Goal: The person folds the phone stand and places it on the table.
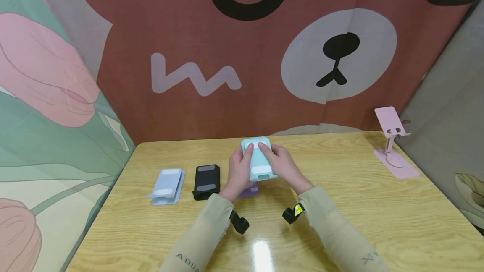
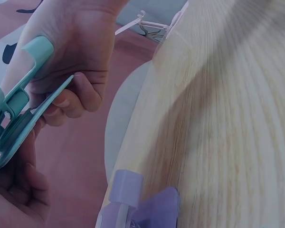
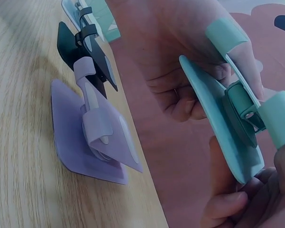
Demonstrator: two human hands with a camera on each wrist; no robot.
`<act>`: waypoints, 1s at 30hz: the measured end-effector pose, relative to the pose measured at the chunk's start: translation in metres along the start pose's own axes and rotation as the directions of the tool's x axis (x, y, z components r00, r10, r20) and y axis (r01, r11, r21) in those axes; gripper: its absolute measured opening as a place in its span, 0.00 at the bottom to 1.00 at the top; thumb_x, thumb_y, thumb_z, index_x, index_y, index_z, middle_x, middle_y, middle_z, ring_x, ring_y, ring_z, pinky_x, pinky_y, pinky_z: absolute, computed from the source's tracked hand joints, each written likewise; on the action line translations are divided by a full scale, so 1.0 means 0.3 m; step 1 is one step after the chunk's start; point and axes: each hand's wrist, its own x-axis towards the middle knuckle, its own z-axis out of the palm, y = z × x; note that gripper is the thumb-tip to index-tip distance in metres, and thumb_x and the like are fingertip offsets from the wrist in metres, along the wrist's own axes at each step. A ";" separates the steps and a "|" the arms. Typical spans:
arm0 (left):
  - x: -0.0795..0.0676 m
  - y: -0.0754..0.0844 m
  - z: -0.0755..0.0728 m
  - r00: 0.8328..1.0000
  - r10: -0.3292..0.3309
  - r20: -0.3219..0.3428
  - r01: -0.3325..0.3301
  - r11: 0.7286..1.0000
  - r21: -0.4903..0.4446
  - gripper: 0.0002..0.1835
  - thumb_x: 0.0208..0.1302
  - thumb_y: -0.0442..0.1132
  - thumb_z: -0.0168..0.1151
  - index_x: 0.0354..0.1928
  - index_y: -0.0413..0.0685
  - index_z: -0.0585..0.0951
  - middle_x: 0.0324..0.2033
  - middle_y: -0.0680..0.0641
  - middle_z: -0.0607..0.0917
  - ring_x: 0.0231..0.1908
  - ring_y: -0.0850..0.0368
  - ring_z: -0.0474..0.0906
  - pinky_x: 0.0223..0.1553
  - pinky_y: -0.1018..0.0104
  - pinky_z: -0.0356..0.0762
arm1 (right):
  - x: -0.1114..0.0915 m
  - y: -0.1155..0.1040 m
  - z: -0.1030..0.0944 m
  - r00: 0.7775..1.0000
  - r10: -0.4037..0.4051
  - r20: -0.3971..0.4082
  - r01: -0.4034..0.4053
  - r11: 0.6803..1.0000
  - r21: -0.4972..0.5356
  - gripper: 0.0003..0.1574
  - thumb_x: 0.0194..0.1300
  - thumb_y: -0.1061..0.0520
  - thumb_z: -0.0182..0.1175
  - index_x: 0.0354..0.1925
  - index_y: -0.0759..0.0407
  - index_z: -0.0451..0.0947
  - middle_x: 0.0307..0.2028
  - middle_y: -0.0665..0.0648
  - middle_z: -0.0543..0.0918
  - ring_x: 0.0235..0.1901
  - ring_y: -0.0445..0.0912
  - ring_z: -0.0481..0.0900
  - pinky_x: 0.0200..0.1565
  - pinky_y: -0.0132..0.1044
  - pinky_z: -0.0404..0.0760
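A teal folding phone stand [image 1: 260,158], folded nearly flat, is held up above the table by both hands. My left hand [image 1: 238,171] grips its left edge and my right hand [image 1: 286,165] its right edge, thumbs on the face with pale pads. In the right wrist view, the teal base plate [image 3: 216,118] shows with fingers curled behind it and a hinge between the two plates. Below the hands, a folded purple phone stand [image 3: 69,128] sits on the table, partly hidden by the left hand in the head view.
To the left on the wooden table [image 1: 340,221] lie a folded black phone stand [image 1: 206,179] and a folded light blue one [image 1: 167,186]. An unfolded pink phone stand [image 1: 393,150] stands at the far right. A printed curtain [image 1: 257,108] hangs behind the table.
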 end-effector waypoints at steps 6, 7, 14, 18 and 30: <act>0.005 -0.002 -0.002 1.000 -0.007 0.008 0.007 1.000 0.014 0.27 0.78 0.61 0.47 0.58 0.47 0.78 0.38 0.47 0.83 0.36 0.54 0.79 0.37 0.62 0.78 | 0.002 -0.001 -0.010 1.000 0.018 0.003 -0.018 1.000 0.017 0.46 0.72 0.25 0.49 0.55 0.65 0.80 0.35 0.59 0.83 0.33 0.49 0.80 0.34 0.38 0.79; 0.008 0.002 -0.002 1.000 -0.017 0.010 0.016 1.000 0.016 0.26 0.79 0.60 0.48 0.57 0.46 0.78 0.38 0.47 0.83 0.36 0.54 0.79 0.37 0.62 0.78 | 0.002 -0.001 -0.015 1.000 0.025 0.000 -0.025 1.000 0.016 0.47 0.71 0.24 0.50 0.55 0.65 0.80 0.36 0.59 0.84 0.33 0.49 0.80 0.35 0.38 0.79; 0.021 0.011 -0.034 0.998 -0.068 -0.010 0.068 0.995 0.069 0.28 0.76 0.64 0.49 0.54 0.46 0.73 0.43 0.45 0.84 0.37 0.50 0.80 0.45 0.48 0.79 | 0.007 0.034 -0.051 0.997 0.074 -0.020 -0.074 0.997 -0.013 0.48 0.70 0.24 0.52 0.60 0.65 0.78 0.39 0.60 0.84 0.36 0.50 0.80 0.38 0.39 0.80; 0.026 0.012 -0.048 0.997 -0.068 -0.041 0.071 0.994 0.081 0.27 0.76 0.63 0.51 0.56 0.46 0.73 0.46 0.43 0.84 0.43 0.44 0.82 0.51 0.47 0.77 | 0.004 0.061 -0.064 0.993 0.113 -0.034 -0.113 0.994 -0.009 0.48 0.70 0.26 0.53 0.61 0.67 0.77 0.41 0.62 0.84 0.38 0.50 0.80 0.40 0.39 0.79; 0.025 0.003 -0.066 0.997 -0.047 -0.065 0.054 0.992 0.113 0.27 0.74 0.64 0.54 0.54 0.47 0.74 0.47 0.47 0.84 0.49 0.51 0.79 0.55 0.53 0.74 | -0.011 0.117 -0.101 0.988 0.148 -0.034 -0.150 0.987 -0.051 0.45 0.72 0.28 0.53 0.54 0.69 0.79 0.37 0.61 0.84 0.36 0.49 0.80 0.38 0.39 0.79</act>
